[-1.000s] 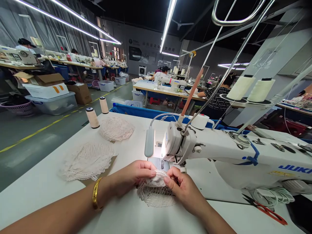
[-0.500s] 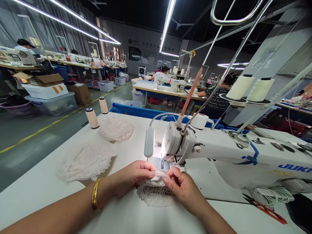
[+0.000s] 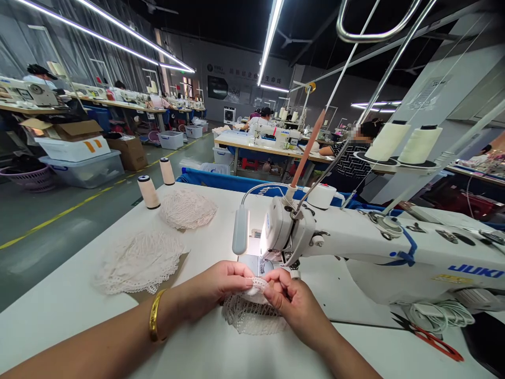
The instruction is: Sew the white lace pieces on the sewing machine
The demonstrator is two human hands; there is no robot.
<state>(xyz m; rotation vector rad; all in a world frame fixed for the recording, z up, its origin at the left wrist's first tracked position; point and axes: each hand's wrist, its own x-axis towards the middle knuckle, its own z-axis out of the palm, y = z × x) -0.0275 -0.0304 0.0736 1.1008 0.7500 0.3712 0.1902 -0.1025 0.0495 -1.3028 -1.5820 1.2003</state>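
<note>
Head view: a pale lace piece (image 3: pixel 256 318) lies at lower centre, just in front of the needle area of a white sewing machine (image 3: pixel 335 231), its scalloped edge raised between two sets of fingertips. The left hand (image 3: pixel 213 289) pinches that edge between thumb and fingers; the right hand (image 3: pixel 294 300) pinches it just beside. Little has changed in the last second: both grips look alike, and the span of edge between them seems slightly shorter. That suggests small, careful adjustment rather than a shift of the whole piece. Whether the edge touches the presser foot cannot be told.

Around it spreads a white surface (image 3: pixel 197 352). Left of centre are two lace heaps, a nearer one (image 3: pixel 140 263) on brownish backing and a farther one (image 3: pixel 188 209), with two peach thread cones (image 3: pixel 148 192) (image 3: pixel 167 171) behind. A small lamp (image 3: pixel 240 231) shines beside the machine head. At lower right, red-handled scissors (image 3: pixel 437 345) lie near a coiled pale cord (image 3: pixel 452 316).

Beyond, a person in a patterned top (image 3: pixel 349 163) sits right of centre by another sewing table (image 3: pixel 236 139). Plastic bins (image 3: pixel 84 168) and a yellow floor line (image 3: pixel 59 213) fill the left, under strip lights (image 3: pixel 271 42) in the upper frame.
</note>
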